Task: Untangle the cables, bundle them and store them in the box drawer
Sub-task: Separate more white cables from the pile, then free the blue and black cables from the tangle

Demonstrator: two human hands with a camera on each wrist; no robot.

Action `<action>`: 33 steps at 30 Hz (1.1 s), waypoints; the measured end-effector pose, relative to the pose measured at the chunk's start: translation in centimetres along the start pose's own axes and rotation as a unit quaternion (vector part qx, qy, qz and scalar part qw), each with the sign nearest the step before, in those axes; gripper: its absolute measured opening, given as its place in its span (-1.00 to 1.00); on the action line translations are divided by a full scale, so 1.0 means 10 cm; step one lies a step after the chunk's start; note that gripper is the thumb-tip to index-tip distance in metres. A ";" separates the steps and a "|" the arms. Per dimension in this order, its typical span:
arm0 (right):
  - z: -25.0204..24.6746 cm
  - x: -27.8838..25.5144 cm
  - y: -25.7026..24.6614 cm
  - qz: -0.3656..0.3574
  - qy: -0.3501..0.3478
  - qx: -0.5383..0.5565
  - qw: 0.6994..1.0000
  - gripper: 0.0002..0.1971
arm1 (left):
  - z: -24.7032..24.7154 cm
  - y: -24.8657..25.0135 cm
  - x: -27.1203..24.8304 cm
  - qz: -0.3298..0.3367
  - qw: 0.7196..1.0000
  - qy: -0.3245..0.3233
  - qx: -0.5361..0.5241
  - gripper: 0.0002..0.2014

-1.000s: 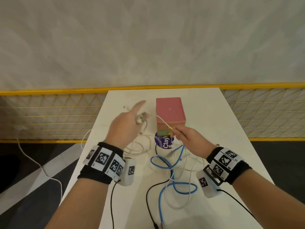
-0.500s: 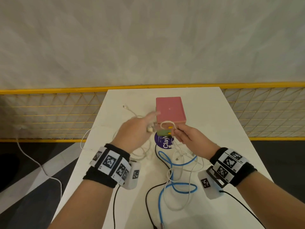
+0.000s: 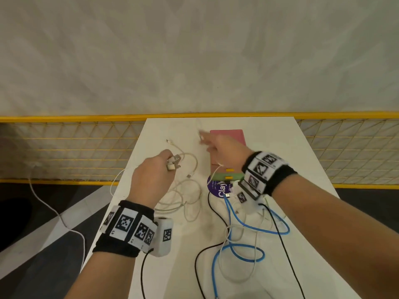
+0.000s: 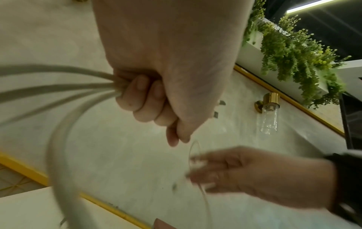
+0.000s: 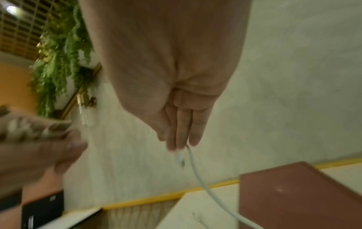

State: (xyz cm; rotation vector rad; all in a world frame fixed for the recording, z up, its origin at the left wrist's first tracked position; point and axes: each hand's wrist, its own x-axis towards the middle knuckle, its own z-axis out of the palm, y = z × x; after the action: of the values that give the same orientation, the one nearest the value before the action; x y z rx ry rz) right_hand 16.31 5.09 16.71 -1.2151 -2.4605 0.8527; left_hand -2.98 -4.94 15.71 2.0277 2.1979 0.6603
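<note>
A: Where are the hands relative to the pink box [image 3: 228, 135]?

B: The left hand [image 3: 151, 180] is just left of it, fingers curled round several loops of white cable [image 3: 190, 167]. The right hand [image 3: 224, 147] is raised over it, fingers nearly straight, pinching 1 thin white cable end [image 5: 192, 164] at the fingertips.

A: And the other cables?

B: The blue cable [image 3: 244, 248] and black cable [image 3: 200, 255] lie tangled on the white table [image 3: 291, 152], on the near side of the box.
</note>
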 end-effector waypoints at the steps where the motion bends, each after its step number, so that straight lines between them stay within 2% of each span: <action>1: -0.02 0.11 -0.07 -0.011 -0.012 0.065 0.998 -0.39 | -0.01 -0.01 -0.02 -0.009 1.000 0.020 -0.005 -0.90; 3: -0.06 0.20 -0.12 -0.038 -0.013 0.148 0.988 -0.30 | -0.01 -0.04 -0.05 -0.019 0.999 0.037 -0.019 -0.97; 6: -0.13 0.07 0.05 -0.049 0.048 0.188 0.980 -0.44 | 0.04 -0.07 -0.10 -0.035 0.998 0.026 -0.041 -0.94; 9: -0.16 -0.23 0.51 0.026 0.090 0.056 0.994 -0.79 | 0.14 -0.07 -0.13 -0.038 0.995 0.006 -0.097 -0.88; 11: -0.10 -0.50 0.91 0.113 0.054 -0.037 0.991 -0.86 | 0.22 -0.01 -0.13 -0.024 0.992 -0.033 -0.120 -0.84; 14: 0.18 -0.82 1.37 0.227 -0.077 -0.135 0.962 -0.81 | 0.36 0.12 -0.09 0.000 0.987 -0.087 -0.132 -0.71; 16: 0.41 -0.95 1.51 0.259 -0.134 -0.191 0.937 -0.81 | 0.47 0.22 -0.06 0.010 0.985 -0.101 -0.137 -0.65; 18: 0.59 -1.05 1.58 0.278 -0.145 -0.215 0.925 -0.75 | 0.56 0.32 -0.04 0.008 0.984 -0.116 -0.138 -0.63; 21: 0.75 -1.13 1.65 0.301 -0.109 -0.211 0.924 -0.77 | 0.63 0.46 -0.02 0.003 0.981 -0.133 -0.144 -0.62; 28: 0.84 -1.22 1.68 0.334 -0.043 -0.190 0.922 -0.73 | 0.73 0.59 -0.03 -0.005 0.977 -0.121 -0.175 -0.59; 33: 0.65 -1.29 1.49 0.308 0.134 -0.080 0.938 -0.77 | 0.72 0.62 -0.02 -0.055 0.958 -0.129 -0.251 -0.60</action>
State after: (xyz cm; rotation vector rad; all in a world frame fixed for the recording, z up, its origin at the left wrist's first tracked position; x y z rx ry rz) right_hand 30.57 -0.58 2.68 -2.0654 -1.9718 0.5667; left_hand 5.27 -3.11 11.38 1.6176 1.7545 0.7900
